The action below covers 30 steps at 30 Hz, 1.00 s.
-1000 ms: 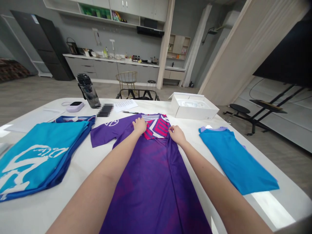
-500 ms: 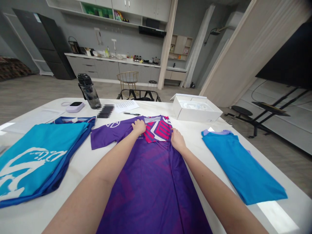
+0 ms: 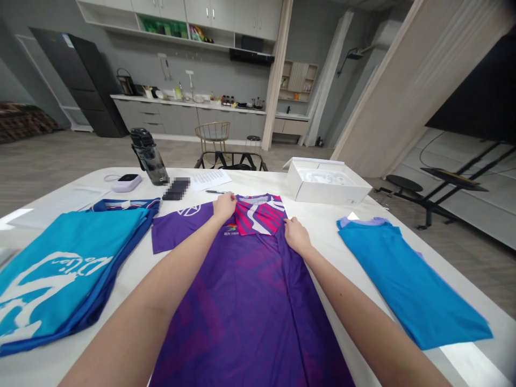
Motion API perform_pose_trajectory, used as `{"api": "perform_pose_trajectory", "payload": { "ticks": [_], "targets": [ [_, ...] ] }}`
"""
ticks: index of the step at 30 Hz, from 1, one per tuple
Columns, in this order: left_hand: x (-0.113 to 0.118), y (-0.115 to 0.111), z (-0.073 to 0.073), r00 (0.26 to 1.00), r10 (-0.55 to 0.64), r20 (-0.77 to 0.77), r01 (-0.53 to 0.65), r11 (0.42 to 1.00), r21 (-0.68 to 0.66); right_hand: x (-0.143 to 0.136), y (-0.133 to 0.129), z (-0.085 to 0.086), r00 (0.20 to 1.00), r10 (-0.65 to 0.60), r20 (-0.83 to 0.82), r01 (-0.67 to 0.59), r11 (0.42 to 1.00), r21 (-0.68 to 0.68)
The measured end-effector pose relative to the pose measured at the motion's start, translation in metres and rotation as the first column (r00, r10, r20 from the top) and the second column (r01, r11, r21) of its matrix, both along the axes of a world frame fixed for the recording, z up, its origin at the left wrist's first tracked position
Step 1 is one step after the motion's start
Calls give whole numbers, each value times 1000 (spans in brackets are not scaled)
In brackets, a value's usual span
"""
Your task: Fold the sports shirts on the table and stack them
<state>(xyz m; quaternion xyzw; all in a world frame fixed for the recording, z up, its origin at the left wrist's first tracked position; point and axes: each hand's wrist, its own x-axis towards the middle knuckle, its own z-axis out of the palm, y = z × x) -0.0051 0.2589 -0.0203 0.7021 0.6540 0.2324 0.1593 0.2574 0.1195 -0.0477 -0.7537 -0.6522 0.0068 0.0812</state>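
A purple sports jersey (image 3: 250,301) with a pink and white chest panel lies flat on the white table (image 3: 133,269), its collar away from me. My left hand (image 3: 224,205) rests on the jersey's left shoulder beside the collar, fingers curled on the cloth. My right hand (image 3: 296,235) presses on the right edge of the jersey, where the right side is folded inward. The left sleeve (image 3: 177,230) lies spread out.
A stack of blue and turquoise shirts (image 3: 60,269) lies at the left, a folded turquoise shirt (image 3: 407,279) at the right. Behind stand an open white box (image 3: 328,183), a dark water bottle (image 3: 151,157), a pen (image 3: 215,192), papers (image 3: 209,178) and a small lilac device (image 3: 126,183).
My left hand slid a little further up toward the collar. My right hand moved slightly down and flattened on the folded right edge.
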Motion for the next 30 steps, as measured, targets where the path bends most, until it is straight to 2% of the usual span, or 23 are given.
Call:
{"api": "perform_pose_trajectory", "payload": {
  "ticks": [3,5,8,11,14,17,19,25,28,30],
  "targets": [
    [-12,2,-10,997,20,-77,-22,999,-26,-3,-1,3,999,-5,43,6,1000,-20],
    [-25,-1,-19,986,7,-167,-1,999,35,-6,0,6,998,-18,59,20,999,-30],
    [-55,-9,-28,942,45,-334,2,991,137,-17,4,13,994,-44,102,42,999,20],
    [-91,-17,-29,877,95,-470,-36,990,133,-40,18,20,994,-8,105,-5,993,117],
    [-126,-26,-22,819,120,-562,-72,992,107,-78,40,25,988,152,15,-153,981,118],
    [-157,-33,-15,770,132,-625,-95,991,92,-127,67,26,934,345,-88,-337,937,96],
    [-173,-37,-12,743,137,-655,-105,991,88,-162,85,26,896,423,-134,-414,906,92],
    [-201,-45,-4,695,156,-702,-117,988,104,-251,130,22,870,447,-210,-457,889,-2],
    [-203,-50,2,714,106,-693,-81,994,69,-275,143,18,873,455,-177,-471,880,-56],
    [-202,-53,6,758,59,-649,-54,998,28,-283,148,16,871,471,-141,-484,871,-82]
  ]
}}
